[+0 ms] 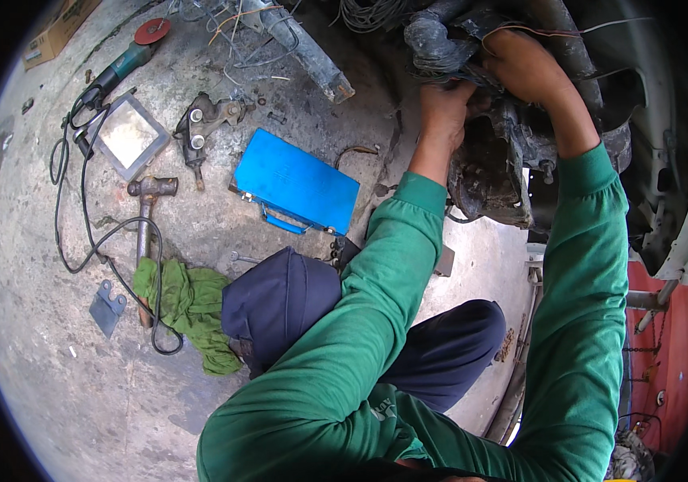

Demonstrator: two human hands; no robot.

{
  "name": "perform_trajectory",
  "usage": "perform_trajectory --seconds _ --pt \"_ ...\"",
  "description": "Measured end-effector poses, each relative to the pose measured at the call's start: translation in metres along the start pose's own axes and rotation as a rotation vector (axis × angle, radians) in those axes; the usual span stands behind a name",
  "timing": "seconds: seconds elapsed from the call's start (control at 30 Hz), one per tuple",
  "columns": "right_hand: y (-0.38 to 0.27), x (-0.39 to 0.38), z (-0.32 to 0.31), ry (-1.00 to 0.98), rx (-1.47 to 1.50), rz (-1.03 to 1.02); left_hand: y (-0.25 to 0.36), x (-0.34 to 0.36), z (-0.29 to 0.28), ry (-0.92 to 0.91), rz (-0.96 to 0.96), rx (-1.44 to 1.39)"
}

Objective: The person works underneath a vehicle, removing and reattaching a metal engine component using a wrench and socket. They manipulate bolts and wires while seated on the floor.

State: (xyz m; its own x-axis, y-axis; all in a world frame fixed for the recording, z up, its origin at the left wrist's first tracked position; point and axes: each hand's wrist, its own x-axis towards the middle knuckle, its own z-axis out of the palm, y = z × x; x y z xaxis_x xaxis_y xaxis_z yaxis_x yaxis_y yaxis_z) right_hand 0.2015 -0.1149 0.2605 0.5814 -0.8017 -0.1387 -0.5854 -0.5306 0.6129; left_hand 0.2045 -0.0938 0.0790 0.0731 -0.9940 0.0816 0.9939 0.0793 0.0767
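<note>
Both my hands reach forward into greasy vehicle parts at the upper right. My left hand (pixel 445 106) is closed just under a grey wrapped bundle of cables (pixel 438 48). Its fingertips are tucked out of sight. To the right, my right hand (pixel 518 66) is bent down over dark cables, its fingers curled in among them. What either hand grips is hidden. A thin orange-brown wire (pixel 541 31) runs past the right hand's knuckles. Below the hands sits a dirty black metal housing (pixel 484 181).
On the concrete floor to my left lie a blue metal toolbox (pixel 300 178), a hammer (pixel 148 210), a green cloth (pixel 187 309), a corded angle grinder (pixel 119 68), a greasy metal arm (pixel 203 128) and a square-framed panel (pixel 128 136). A metal beam (pixel 308 56) lies ahead.
</note>
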Motion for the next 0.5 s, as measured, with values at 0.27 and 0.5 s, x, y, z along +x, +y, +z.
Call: perform_trajectory --seconds 0.27,0.5 --pt "-0.023 -0.006 0.009 0.088 -0.083 0.183 -0.003 0.006 -0.009 -0.049 0.091 -0.076" --pt "-0.01 -0.01 0.008 -0.063 0.11 0.122 -0.016 0.006 0.004 0.072 0.19 -0.164"
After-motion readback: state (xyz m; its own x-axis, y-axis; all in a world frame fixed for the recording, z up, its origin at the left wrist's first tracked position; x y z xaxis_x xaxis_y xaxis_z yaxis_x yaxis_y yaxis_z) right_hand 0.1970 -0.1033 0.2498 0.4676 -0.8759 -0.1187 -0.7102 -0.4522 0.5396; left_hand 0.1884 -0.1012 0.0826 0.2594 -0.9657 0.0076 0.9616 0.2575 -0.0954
